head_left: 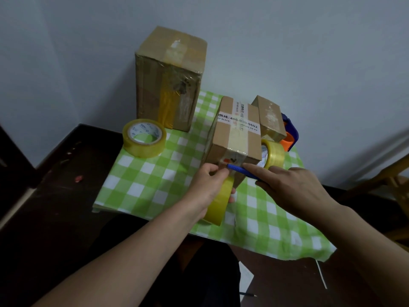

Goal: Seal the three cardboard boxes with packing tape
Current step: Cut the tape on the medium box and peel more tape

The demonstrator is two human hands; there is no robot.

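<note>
**Both hands at the middle box**

Left hand (208, 182) grips yellow tape roll (218, 204) at the near face of middle box (236, 138). Right hand (285, 187) holds blue tool (239, 169), tip on that face. Box closed, taped; contents unseen. Just right: second roll (274, 155). Left: flat roll (144, 138). Behind: small box (271, 118) and tall box (170, 78), both closed.

Cloth (155, 173) on tabletop (66, 173). Centre of cloth: middle box (236, 134). From it: tall box (170, 78) at 10 o'clock; first tape roll (143, 138) at 9; small box (271, 117) at 1, dispenser (291, 134) behind; second tape roll (274, 156) at 3; third tape roll (219, 202) at 6, in left hand (205, 185); cutter (239, 168) in right hand (292, 189), before the box.
</note>
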